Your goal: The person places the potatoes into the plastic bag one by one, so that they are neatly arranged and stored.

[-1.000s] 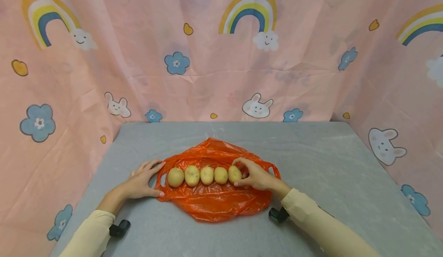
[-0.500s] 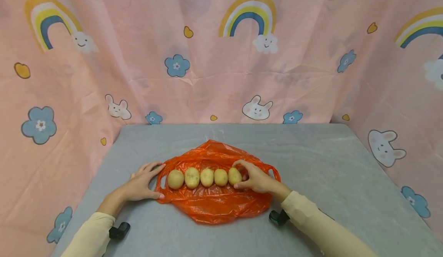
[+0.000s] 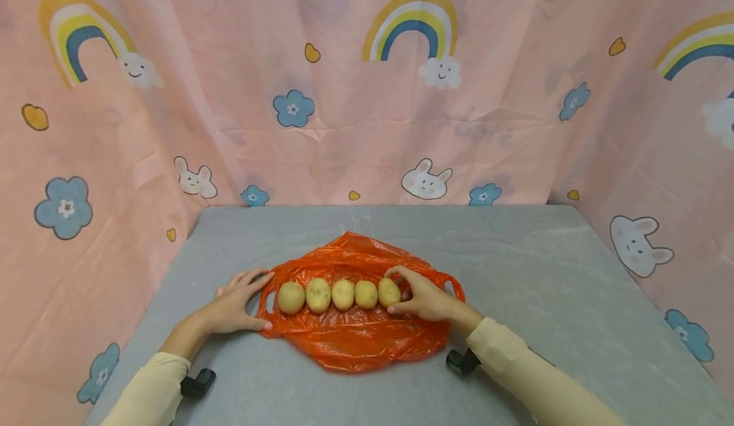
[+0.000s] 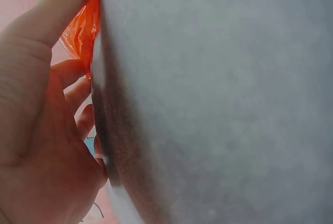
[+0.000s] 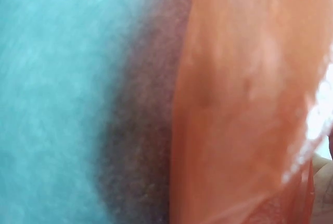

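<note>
A red plastic bag [image 3: 361, 343] lies spread flat on the table, its handles to the left and right. Several potatoes [image 3: 343, 294] form a sideways row on top of it. My right hand [image 3: 427, 295] pinches the rightmost potato [image 3: 388, 292] between thumb and fingers. At the bag's left end, my left hand [image 3: 232, 305] rests with thumb and fingers spread, the tips touching the bag's edge. The left wrist view shows that hand [image 4: 41, 125] beside the red plastic [image 4: 86, 31]. In the right wrist view the blurred bag [image 5: 239, 88] hides most of the right hand.
The grey table [image 3: 527, 273] extends around the bag on all sides. A pink patterned curtain [image 3: 355, 146] encloses it at the back and both sides. Black wrist cameras sit under the left cuff [image 3: 198, 383] and the right cuff [image 3: 461, 362].
The head view has tilted very slightly. Both hands, the bag and the potatoes keep their places relative to one another.
</note>
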A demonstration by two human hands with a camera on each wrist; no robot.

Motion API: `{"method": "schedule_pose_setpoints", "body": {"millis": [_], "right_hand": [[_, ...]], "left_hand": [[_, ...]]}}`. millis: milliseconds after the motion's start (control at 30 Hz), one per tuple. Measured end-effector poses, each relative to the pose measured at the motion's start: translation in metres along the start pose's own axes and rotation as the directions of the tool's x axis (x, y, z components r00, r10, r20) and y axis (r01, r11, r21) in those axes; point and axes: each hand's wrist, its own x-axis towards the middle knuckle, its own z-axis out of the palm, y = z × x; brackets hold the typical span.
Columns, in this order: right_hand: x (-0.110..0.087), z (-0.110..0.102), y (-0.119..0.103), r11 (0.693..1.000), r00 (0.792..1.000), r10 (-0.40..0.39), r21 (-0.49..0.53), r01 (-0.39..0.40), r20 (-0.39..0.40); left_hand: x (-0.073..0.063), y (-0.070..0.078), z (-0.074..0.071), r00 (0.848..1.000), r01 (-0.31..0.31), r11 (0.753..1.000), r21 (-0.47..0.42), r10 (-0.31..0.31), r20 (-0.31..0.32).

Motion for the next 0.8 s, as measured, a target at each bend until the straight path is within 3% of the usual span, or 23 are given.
{"method": "schedule_pose_setpoints", "body": {"millis": [800], "right_hand": [[-0.003,-0.0017,-0.0001,0.999,1.0,0.004,0.038,-0.004,0.0]], "left_hand": [[-0.0007,0.0011,-0.0007,1.0,-0.004,1.0,0.001,0.004,-0.006]]}}
